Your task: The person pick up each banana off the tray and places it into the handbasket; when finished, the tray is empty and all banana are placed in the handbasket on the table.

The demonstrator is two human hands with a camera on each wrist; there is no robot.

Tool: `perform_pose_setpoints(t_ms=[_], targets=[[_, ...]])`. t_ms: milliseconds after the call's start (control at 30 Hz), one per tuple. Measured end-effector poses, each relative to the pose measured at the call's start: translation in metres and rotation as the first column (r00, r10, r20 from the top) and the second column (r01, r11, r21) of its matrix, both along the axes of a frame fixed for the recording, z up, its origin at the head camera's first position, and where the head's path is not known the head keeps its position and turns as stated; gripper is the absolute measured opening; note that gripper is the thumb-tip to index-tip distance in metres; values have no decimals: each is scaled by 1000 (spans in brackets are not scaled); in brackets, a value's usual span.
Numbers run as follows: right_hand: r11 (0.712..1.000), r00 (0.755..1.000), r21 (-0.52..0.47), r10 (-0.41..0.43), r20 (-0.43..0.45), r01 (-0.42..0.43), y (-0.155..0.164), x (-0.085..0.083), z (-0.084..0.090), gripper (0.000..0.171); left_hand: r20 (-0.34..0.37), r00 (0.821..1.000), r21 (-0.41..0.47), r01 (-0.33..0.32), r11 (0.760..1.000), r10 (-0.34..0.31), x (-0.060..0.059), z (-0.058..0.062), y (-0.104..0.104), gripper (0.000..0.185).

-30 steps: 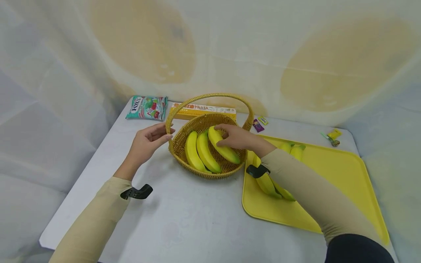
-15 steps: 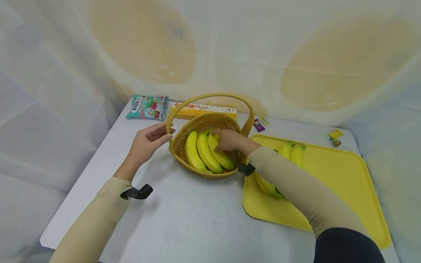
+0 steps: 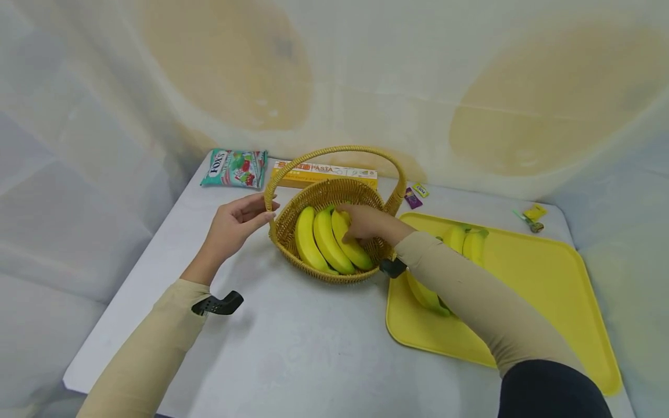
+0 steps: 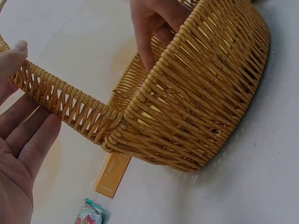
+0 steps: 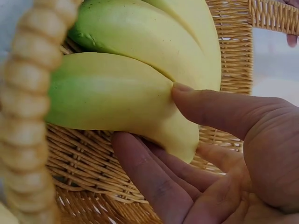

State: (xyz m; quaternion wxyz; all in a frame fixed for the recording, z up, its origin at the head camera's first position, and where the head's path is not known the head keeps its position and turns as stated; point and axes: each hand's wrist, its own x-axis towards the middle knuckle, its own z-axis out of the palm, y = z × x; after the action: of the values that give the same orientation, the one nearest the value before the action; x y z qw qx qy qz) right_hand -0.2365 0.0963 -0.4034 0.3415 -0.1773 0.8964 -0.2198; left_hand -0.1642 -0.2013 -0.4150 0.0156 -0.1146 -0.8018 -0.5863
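Note:
A woven wicker basket point(image 3: 334, 280) with a tall arched handle point(image 3: 334, 150) stands mid-table. My left hand point(image 3: 230, 226) holds the handle's left side; the left wrist view shows the thumb on one face and the fingers point(image 4: 39, 140) against the other. Inside the basket, two bananas point(image 3: 308, 241) lie side by side. A third banana point(image 5: 112, 93) rests beside them, and my right hand point(image 3: 368, 223) grips it near one end. The thumb is on top, with the fingers curled underneath, as the right wrist view shows.
Right of the basket lies a yellow tray point(image 3: 543, 302) bearing several bananas point(image 3: 473, 244), some partly hidden by my right sleeve. Behind the basket are a pasta box point(image 3: 326, 174) and a candy bag point(image 3: 235, 168). Small wrapped sweets point(image 3: 413, 198) lie near the back edge.
My right hand has lowered the third banana to the left, against the other two in the basket. Over the last half second it has barely moved. The left hand stays on the handle.

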Motion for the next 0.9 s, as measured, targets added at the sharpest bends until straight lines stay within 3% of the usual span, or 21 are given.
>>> perform_pose_setpoints(t_ms=[267,467,667,900], targets=[[1000,994,-10,28,-106,-29,14,8,4,77,1,1000,-6,2,1000,-2,-1,0,2,44],[995,980,-96,20,-199,-39,32,26,6,64,5,1000,-13,6,1000,-6,-1,0,2,45],[976,959,-216,-60,-278,-1,53,50,11,57,-1,1000,-15,4,1000,-4,0,1,2,45],[959,929,-278,-155,-335,59,87,78,15,51,-8,1000,-8,3,1000,-3,1,0,0,45]])
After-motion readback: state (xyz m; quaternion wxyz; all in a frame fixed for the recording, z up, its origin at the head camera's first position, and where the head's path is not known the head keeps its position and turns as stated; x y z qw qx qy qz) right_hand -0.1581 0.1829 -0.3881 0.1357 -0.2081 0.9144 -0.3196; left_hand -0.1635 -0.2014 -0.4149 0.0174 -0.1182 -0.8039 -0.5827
